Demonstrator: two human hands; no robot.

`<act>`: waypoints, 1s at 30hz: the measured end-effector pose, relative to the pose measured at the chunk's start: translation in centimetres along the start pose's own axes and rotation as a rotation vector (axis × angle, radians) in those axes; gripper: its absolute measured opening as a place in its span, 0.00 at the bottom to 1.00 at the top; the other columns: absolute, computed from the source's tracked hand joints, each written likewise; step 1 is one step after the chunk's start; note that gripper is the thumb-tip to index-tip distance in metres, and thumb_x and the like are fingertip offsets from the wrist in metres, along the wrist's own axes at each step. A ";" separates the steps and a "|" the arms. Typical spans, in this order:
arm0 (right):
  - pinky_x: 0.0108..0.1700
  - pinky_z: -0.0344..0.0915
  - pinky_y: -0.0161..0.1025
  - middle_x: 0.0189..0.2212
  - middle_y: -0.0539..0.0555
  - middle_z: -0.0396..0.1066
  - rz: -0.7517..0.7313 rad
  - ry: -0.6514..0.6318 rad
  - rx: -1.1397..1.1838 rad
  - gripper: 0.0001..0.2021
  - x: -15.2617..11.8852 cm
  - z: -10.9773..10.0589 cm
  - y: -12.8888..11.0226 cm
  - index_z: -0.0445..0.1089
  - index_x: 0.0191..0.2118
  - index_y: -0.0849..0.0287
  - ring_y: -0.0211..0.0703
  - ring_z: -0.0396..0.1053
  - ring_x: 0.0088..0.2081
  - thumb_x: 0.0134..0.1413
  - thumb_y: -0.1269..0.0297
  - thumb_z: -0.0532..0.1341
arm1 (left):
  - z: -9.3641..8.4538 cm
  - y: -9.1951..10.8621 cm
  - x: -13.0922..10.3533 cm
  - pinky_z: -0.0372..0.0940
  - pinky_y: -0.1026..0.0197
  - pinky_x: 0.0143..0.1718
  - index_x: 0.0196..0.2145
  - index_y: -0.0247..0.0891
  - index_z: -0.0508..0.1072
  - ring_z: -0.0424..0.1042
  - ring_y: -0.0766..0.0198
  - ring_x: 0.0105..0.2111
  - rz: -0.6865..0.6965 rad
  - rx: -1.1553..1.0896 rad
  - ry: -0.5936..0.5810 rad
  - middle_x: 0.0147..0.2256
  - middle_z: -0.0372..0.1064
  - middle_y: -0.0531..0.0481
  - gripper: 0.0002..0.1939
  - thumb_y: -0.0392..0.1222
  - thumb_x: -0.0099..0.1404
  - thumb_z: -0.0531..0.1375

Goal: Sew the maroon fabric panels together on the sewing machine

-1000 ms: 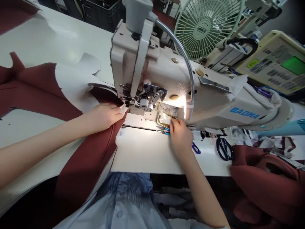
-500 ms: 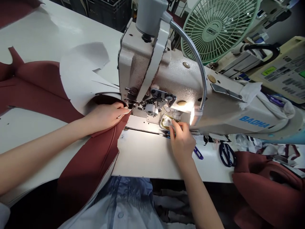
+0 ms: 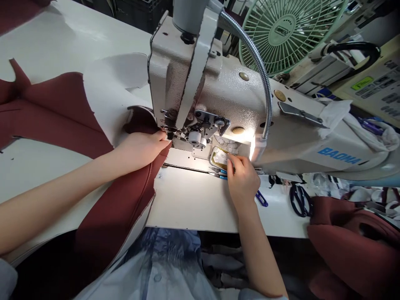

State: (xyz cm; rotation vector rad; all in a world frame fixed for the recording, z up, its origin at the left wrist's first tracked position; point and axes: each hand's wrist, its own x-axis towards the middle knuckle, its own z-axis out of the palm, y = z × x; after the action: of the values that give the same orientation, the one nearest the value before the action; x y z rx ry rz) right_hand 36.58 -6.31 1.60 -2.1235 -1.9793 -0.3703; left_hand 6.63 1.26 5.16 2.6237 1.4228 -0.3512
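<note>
My left hand (image 3: 142, 150) is closed on the edge of a maroon fabric piece (image 3: 125, 204) with a pale backing, close beside the sewing machine's presser foot area (image 3: 170, 135). The fabric hangs from there over the table's front edge. My right hand (image 3: 243, 179) reaches to a small gold-rimmed tin (image 3: 215, 162) on the machine bed. Thumb and fingertips are pinched at the right side of a white printed label (image 3: 221, 157) in the tin; what lies between them is hidden. Blue-handled snips (image 3: 221, 175) lie just in front of the tin.
The sewing machine (image 3: 237, 100) has a lit lamp (image 3: 254, 146) on a flexible neck. Dark-handled scissors (image 3: 300, 200) and a purple tool (image 3: 261, 198) lie to the right. More maroon fabric (image 3: 353, 246) is piled at far right. A green fan (image 3: 281, 33) stands behind.
My right hand has drawn slightly right and down, and the label in the tin shows more fully. The left hand has edged slightly upward at the fabric edge. The view has shifted a little.
</note>
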 end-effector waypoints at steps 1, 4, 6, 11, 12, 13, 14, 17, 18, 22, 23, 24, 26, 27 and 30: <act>0.33 0.56 0.39 0.42 0.57 0.76 0.021 -0.017 -0.012 0.14 -0.1 0.0 0.2 0.77 0.51 0.57 0.44 0.71 0.36 0.69 0.64 0.55 | 0.0 0.4 0.0 0.49 0.58 0.25 0.51 0.34 0.74 0.69 0.62 0.28 -0.007 -0.001 0.001 0.50 0.71 0.40 0.18 0.32 0.72 0.48; 0.30 0.53 0.38 0.43 0.56 0.76 0.077 -0.081 -0.040 0.13 -0.4 0.2 0.5 0.77 0.51 0.57 0.41 0.69 0.32 0.68 0.64 0.56 | 0.4 1.4 0.1 0.48 0.56 0.23 0.46 0.32 0.75 0.69 0.62 0.26 -0.038 0.012 -0.007 0.48 0.71 0.41 0.17 0.29 0.70 0.48; 0.29 0.51 0.38 0.43 0.55 0.76 0.097 -0.118 -0.045 0.12 -0.3 0.5 0.7 0.78 0.49 0.57 0.39 0.69 0.31 0.67 0.65 0.58 | 1.2 1.7 0.0 0.47 0.56 0.21 0.46 0.33 0.75 0.69 0.62 0.25 -0.063 0.010 0.014 0.48 0.72 0.42 0.17 0.29 0.70 0.48; 0.29 0.53 0.37 0.39 0.54 0.76 0.094 -0.113 0.002 0.11 -0.2 0.8 1.2 0.79 0.44 0.57 0.40 0.70 0.32 0.67 0.65 0.58 | 3.8 0.6 -0.6 0.57 0.58 0.25 0.55 0.40 0.73 0.74 0.60 0.34 -0.056 -0.191 0.222 0.52 0.72 0.47 0.19 0.39 0.73 0.48; 0.30 0.54 0.37 0.39 0.54 0.76 0.091 -0.085 0.019 0.11 -0.2 0.7 1.3 0.79 0.44 0.57 0.41 0.71 0.33 0.67 0.65 0.58 | 4.1 0.3 -0.7 0.61 0.59 0.29 0.56 0.41 0.73 0.75 0.59 0.37 -0.051 -0.271 0.261 0.53 0.71 0.47 0.20 0.42 0.74 0.48; 0.30 0.56 0.37 0.39 0.54 0.76 0.084 -0.050 0.038 0.11 -0.3 0.5 1.2 0.79 0.45 0.57 0.42 0.72 0.34 0.68 0.65 0.57 | 4.4 -0.1 -0.7 0.64 0.59 0.33 0.55 0.42 0.74 0.75 0.58 0.40 -0.048 -0.360 0.296 0.53 0.71 0.47 0.20 0.44 0.74 0.48; 0.31 0.57 0.37 0.40 0.54 0.77 0.068 -0.014 0.060 0.12 -0.4 0.2 1.0 0.78 0.45 0.57 0.42 0.73 0.35 0.68 0.64 0.57 | 4.4 -0.4 -0.6 0.66 0.59 0.38 0.54 0.43 0.74 0.75 0.57 0.43 -0.043 -0.452 0.325 0.53 0.71 0.48 0.20 0.45 0.74 0.48; 0.33 0.60 0.36 0.42 0.54 0.78 -0.044 0.026 0.129 0.13 -0.7 -0.7 -0.9 0.78 0.45 0.56 0.41 0.73 0.36 0.70 0.64 0.55 | 4.2 -1.4 -0.3 0.65 0.59 0.49 0.46 0.43 0.77 0.73 0.57 0.48 -0.048 -0.724 0.364 0.49 0.74 0.50 0.17 0.45 0.71 0.49; 0.32 0.59 0.35 0.43 0.54 0.78 -0.101 0.010 0.144 0.12 -0.7 -1.0 -2.0 0.77 0.44 0.56 0.39 0.73 0.35 0.70 0.65 0.55 | 4.0 -1.6 -0.2 0.64 0.59 0.50 0.42 0.42 0.77 0.73 0.57 0.47 -0.049 -0.805 0.351 0.46 0.75 0.51 0.16 0.44 0.70 0.50; 0.27 0.55 0.36 0.41 0.52 0.78 -0.334 -0.069 0.102 0.13 0.1 -1.2 -7.1 0.76 0.43 0.55 0.36 0.70 0.30 0.68 0.73 0.53 | 3.3 -2.0 0.0 0.62 0.61 0.43 0.27 0.39 0.74 0.71 0.59 0.39 0.004 -0.969 0.280 0.34 0.73 0.51 0.14 0.45 0.65 0.53; 0.26 0.53 0.36 0.41 0.53 0.78 -0.384 -0.094 0.075 0.14 0.5 -1.2 -8.4 0.76 0.43 0.56 0.37 0.70 0.30 0.67 0.75 0.53 | 3.2 -1.9 0.0 0.61 0.61 0.40 0.26 0.39 0.73 0.70 0.60 0.37 0.014 -0.975 0.280 0.32 0.71 0.51 0.16 0.48 0.65 0.54; 0.25 0.53 0.37 0.42 0.54 0.77 -0.429 -0.122 0.055 0.14 1.0 -1.1 -9.4 0.76 0.43 0.56 0.37 0.70 0.30 0.67 0.76 0.53 | 3.2 -1.8 0.0 0.60 0.61 0.38 0.25 0.38 0.72 0.68 0.61 0.34 0.010 -0.975 0.284 0.31 0.68 0.51 0.18 0.51 0.65 0.55; 0.24 0.54 0.37 0.44 0.55 0.77 -0.499 -0.173 0.055 0.14 1.9 -1.0 -11.1 0.75 0.46 0.56 0.39 0.71 0.32 0.66 0.75 0.54 | 3.2 -1.5 0.0 0.58 0.61 0.34 0.23 0.38 0.71 0.65 0.63 0.31 -0.017 -0.972 0.274 0.29 0.65 0.51 0.22 0.58 0.64 0.57; 0.25 0.57 0.37 0.45 0.56 0.77 -0.521 -0.182 0.085 0.13 2.2 -0.9 -11.6 0.75 0.48 0.56 0.40 0.72 0.33 0.67 0.74 0.54 | 3.2 -1.4 0.0 0.57 0.61 0.33 0.23 0.38 0.71 0.65 0.63 0.30 -0.030 -0.972 0.262 0.29 0.65 0.52 0.24 0.61 0.63 0.58; 0.33 0.67 0.35 0.47 0.56 0.77 -0.528 -0.160 0.273 0.13 2.7 -0.3 -12.1 0.74 0.52 0.56 0.41 0.74 0.39 0.71 0.66 0.55 | 3.4 -1.5 0.3 0.57 0.61 0.35 0.26 0.39 0.75 0.68 0.61 0.33 -0.023 -0.967 0.228 0.31 0.68 0.51 0.26 0.64 0.64 0.57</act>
State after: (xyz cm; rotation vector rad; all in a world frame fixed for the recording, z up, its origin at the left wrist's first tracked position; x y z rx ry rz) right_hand 24.72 -2.96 2.59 -1.4917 -2.5036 -0.0019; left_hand 5.02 1.52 1.80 1.8666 1.2244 0.5314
